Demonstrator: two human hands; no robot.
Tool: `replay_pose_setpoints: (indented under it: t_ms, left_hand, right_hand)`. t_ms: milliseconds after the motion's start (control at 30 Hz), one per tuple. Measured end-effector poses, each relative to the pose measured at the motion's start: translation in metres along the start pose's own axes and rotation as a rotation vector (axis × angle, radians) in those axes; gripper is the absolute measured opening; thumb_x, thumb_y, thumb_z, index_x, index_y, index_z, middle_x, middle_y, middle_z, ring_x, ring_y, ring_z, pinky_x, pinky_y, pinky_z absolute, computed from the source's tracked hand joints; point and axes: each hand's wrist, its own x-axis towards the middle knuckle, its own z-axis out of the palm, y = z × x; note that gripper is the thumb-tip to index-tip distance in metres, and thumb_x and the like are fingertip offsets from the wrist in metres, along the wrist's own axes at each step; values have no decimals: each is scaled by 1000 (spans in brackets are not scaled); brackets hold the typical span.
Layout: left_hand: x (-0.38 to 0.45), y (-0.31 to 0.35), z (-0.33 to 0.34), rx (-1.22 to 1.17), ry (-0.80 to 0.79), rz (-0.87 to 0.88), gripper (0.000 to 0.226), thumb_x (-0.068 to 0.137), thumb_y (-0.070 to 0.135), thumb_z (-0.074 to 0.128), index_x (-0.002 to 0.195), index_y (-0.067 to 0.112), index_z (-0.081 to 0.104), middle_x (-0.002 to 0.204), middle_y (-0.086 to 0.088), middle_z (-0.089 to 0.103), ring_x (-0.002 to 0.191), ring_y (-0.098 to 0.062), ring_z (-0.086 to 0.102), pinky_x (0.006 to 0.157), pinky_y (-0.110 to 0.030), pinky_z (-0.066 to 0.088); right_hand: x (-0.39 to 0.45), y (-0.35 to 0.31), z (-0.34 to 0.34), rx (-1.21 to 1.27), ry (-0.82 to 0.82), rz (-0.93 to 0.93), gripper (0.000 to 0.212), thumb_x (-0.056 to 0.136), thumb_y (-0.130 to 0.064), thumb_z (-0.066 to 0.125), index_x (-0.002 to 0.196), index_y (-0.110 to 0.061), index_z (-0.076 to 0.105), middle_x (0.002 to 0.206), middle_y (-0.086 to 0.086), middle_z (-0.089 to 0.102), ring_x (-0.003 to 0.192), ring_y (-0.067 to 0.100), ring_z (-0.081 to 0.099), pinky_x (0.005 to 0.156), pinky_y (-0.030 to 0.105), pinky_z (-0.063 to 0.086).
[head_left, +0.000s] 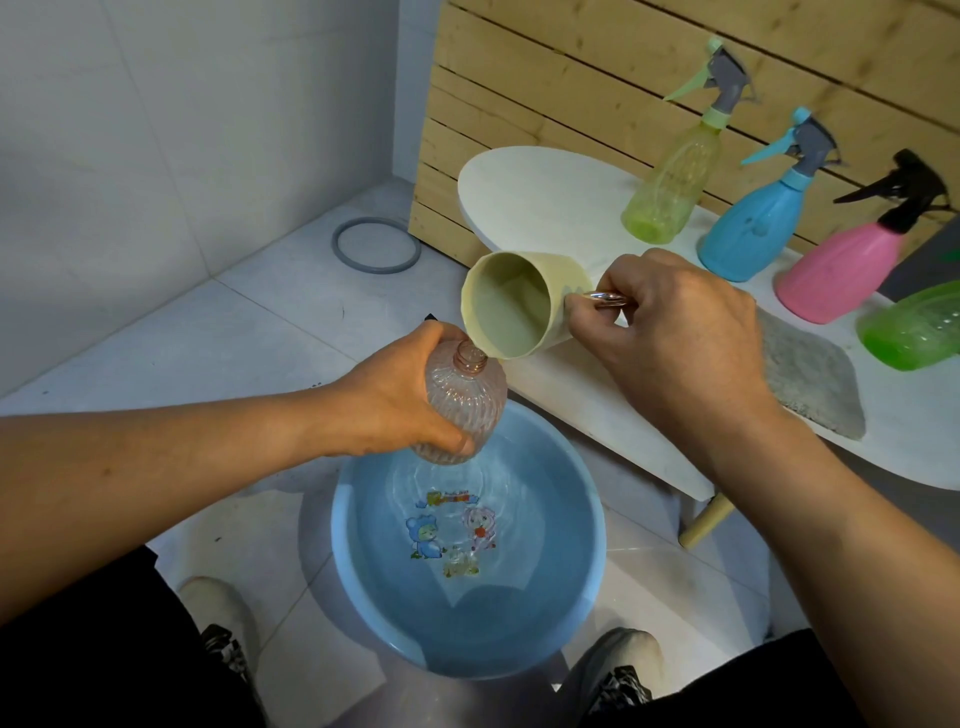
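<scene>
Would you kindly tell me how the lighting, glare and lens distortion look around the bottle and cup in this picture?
Head view: soft, even light, bottle and cup sharp; head view: a glint on the cup's metal handle, ripple reflections in the blue basin; head view: the wide-angle lens slightly bows the wooden slats.

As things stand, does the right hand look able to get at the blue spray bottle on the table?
Likely not yet: the right hand grips the tipped cup over the clear bottle. Otherwise nothing stands between it and the blue spray bottle.
</scene>
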Motion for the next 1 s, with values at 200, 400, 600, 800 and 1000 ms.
replay_pose_setpoints:
  t_ms: [200, 400, 600, 800, 1000]
  left_hand:
    - [0, -1, -1, -11, -5, 0, 99, 58, 19, 99, 137, 32, 42, 123, 19, 54, 112, -2, 56, 87, -21, 54]
    - [0, -1, 0, -5, -8, -1, 99, 58, 20, 99, 136, 34, 41, 125, 20, 52, 113, 0, 54, 86, -17, 51]
    - [-1, 1, -1, -5, -4, -10, 99, 58, 21, 99, 137, 33, 40, 125, 20, 52, 113, -2, 54, 88, -22, 54]
    - [0, 4, -5, -35, 26, -7, 99, 57, 21, 99, 137, 34, 43, 126, 20, 52, 111, -2, 55, 83, -18, 53]
    - [1, 7, -10, -81, 91, -12, 93, 59, 18, 98, 133, 37, 45, 121, 22, 54, 109, 0, 55, 78, -13, 49]
  right_hand:
    - [0, 1, 2, -17, 14, -14, 29, 93, -43, 58, 72, -24, 50, 70, -4, 49, 63, 20, 45, 52, 21, 22]
    - [0, 0, 0, -23, 21, -29, 30, 94, -44, 57, 73, -25, 50, 71, -3, 49, 63, 19, 44, 53, 20, 21]
    - [1, 3, 3, 84, -53, 96, 33, 90, -42, 61, 69, -17, 57, 67, -1, 55, 64, 21, 49, 54, 29, 34]
    - [11, 18, 7, 551, -217, 500, 36, 88, -38, 70, 70, -10, 59, 54, -5, 41, 45, 7, 32, 43, 14, 31]
    - [10, 36, 17, 703, -340, 661, 35, 97, -46, 61, 86, -13, 67, 73, 3, 50, 63, 15, 36, 55, 26, 33]
